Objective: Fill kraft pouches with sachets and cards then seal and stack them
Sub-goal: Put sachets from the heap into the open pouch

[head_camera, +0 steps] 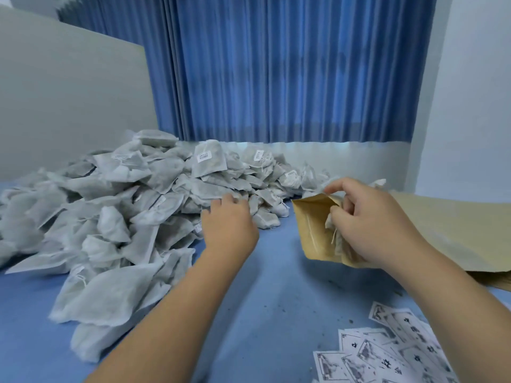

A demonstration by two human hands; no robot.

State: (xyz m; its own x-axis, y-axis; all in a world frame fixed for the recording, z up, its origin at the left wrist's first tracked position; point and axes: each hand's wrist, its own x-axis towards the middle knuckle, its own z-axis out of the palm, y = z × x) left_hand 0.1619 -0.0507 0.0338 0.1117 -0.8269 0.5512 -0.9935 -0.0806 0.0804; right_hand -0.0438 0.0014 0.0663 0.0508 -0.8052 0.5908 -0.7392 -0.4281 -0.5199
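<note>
Above blue desk (276, 286), right of centre: right hand (370, 219) pinches kraft pouch (312, 225) at mouth, sachet (331, 221) partly inside. Left hand (226, 219) fingertips on sachet pile (110, 217); grip cannot tell. Cards (387, 352) near right corner.

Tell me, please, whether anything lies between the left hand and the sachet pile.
Nothing visible does: the left hand is at the edge of the sachet pile, fingers touching sachets; the right hand holds the kraft pouch aside.

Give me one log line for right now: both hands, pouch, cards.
left hand: on sachet pile, grip unclear | right hand: holds kraft pouch open, sachet at mouth | cards: loose, untouched | phase: filling
</note>
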